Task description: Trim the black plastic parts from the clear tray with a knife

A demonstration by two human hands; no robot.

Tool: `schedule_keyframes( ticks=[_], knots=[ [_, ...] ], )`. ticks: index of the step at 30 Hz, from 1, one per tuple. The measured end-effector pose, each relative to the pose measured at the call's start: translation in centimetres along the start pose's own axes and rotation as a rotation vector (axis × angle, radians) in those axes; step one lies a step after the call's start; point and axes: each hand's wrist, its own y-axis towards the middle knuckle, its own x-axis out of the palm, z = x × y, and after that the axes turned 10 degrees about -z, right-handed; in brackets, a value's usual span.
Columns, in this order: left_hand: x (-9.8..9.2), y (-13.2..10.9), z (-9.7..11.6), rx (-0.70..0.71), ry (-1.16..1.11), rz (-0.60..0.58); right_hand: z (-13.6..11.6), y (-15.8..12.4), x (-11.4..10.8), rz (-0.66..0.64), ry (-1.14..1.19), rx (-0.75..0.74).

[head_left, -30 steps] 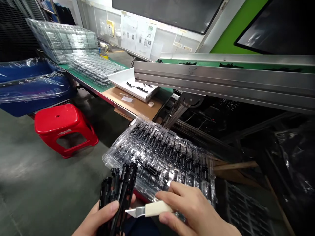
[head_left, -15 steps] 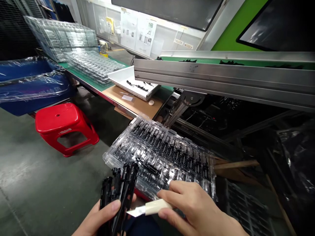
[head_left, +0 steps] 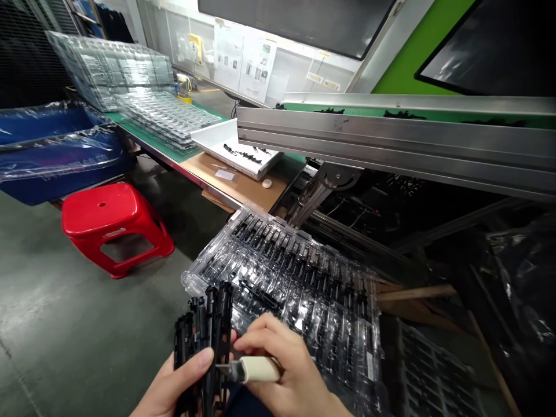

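My left hand grips a bundle of long black plastic parts at the bottom of the view, thumb across them. My right hand holds a small knife with a cream handle; its blade tip touches the black parts beside my left thumb. Just beyond both hands lies a clear blister tray with rows of the same black parts in its pockets.
A metal conveyor with a green belt carrying black parts runs across the right. Behind stand a white tray on a bench, stacks of clear trays, a red stool on the floor and blue bins lined with film.
My right hand has moved left with the knife, bringing the blade against the black parts. The bundle has tilted a little more upright in my left hand.
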Motion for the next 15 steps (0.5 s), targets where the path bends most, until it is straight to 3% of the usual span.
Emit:
schedule_keyframes(
  ticks=[3, 7, 11, 15],
  knots=[
    [0.1, 0.2, 0.1, 0.002, -0.021, 0.025, 1.1, 0.6, 0.3, 0.057, 0.044, 0.122],
    [-0.8, 0.4, 0.4, 0.035, -0.153, 0.025, 6.6, 0.3, -0.7, 0.163, -0.172, 0.429],
    [-1.6, 0.2, 0.9, -0.002, -0.357, -0.047, 11.9, -0.8, -0.7, 0.174, -0.305, 0.52],
    [-1.2, -0.4, 1.2, 0.005, -0.43, -0.069, 13.7, -1.6, 0.2, 0.161, -0.347, 0.587]
  ],
)
